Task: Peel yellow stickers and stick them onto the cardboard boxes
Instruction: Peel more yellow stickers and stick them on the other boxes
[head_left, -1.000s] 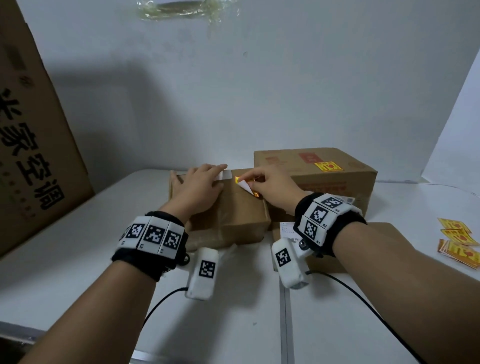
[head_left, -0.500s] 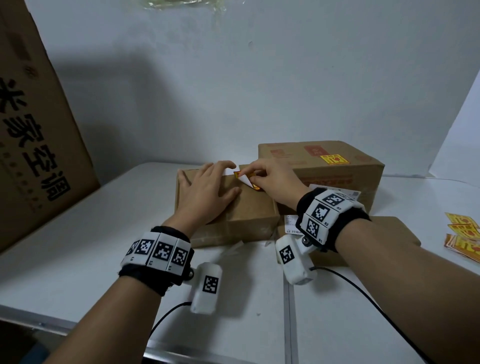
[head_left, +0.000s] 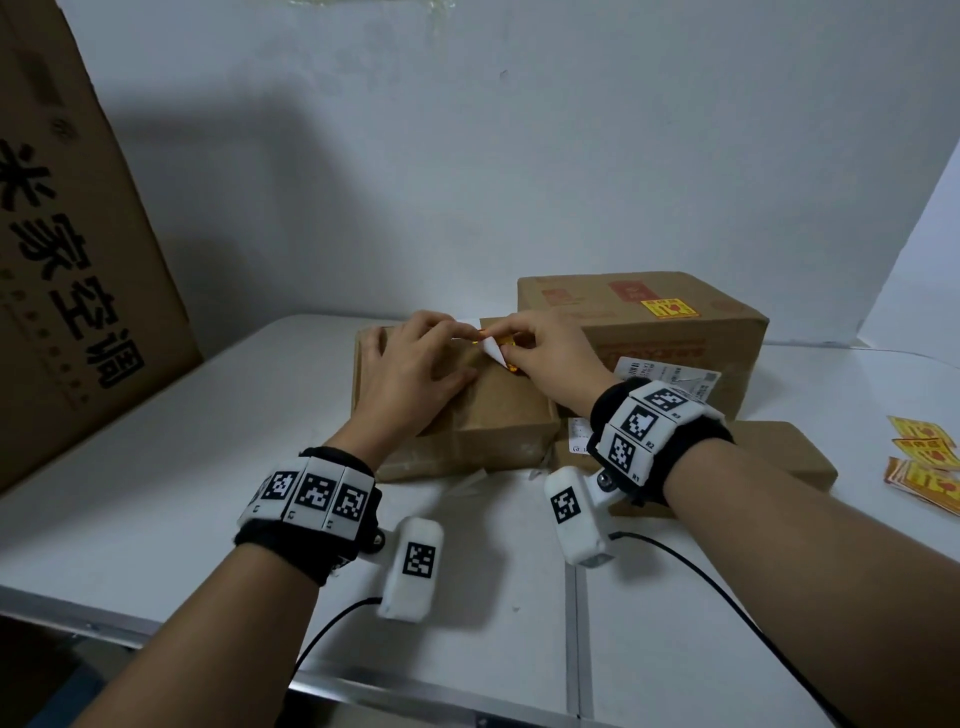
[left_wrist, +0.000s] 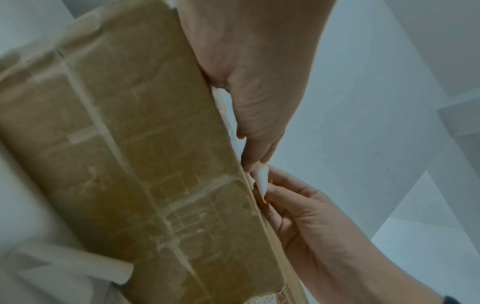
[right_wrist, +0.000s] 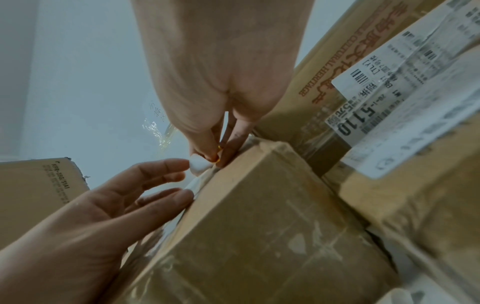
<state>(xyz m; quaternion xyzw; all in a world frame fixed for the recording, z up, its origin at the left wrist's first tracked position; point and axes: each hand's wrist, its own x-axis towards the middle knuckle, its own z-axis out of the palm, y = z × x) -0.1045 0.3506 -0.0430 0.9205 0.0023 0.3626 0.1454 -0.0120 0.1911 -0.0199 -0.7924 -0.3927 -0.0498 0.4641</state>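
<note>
Right hand (head_left: 540, 353) fingers (right_wrist: 205, 144) pinched on a yellow sticker (head_left: 506, 343) with its white backing (right_wrist: 198, 164) curling off, over the far top edge of the small cardboard box (head_left: 498, 415). Left hand (head_left: 410, 369) flat on that box, fingers (right_wrist: 161, 166) straight, tips touching the backing. Larger box (head_left: 675, 332) just behind, already stickered. More stickers (head_left: 924, 467) on the tabletop (head_left: 156, 467), far right.

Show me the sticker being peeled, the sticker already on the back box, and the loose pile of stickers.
peeled sticker (head_left: 492, 351), head view, on its white backing.
stuck sticker (head_left: 669, 308), head view, middle of its yellow face.
sticker pile (head_left: 924, 467), head view, on the top sheets.
</note>
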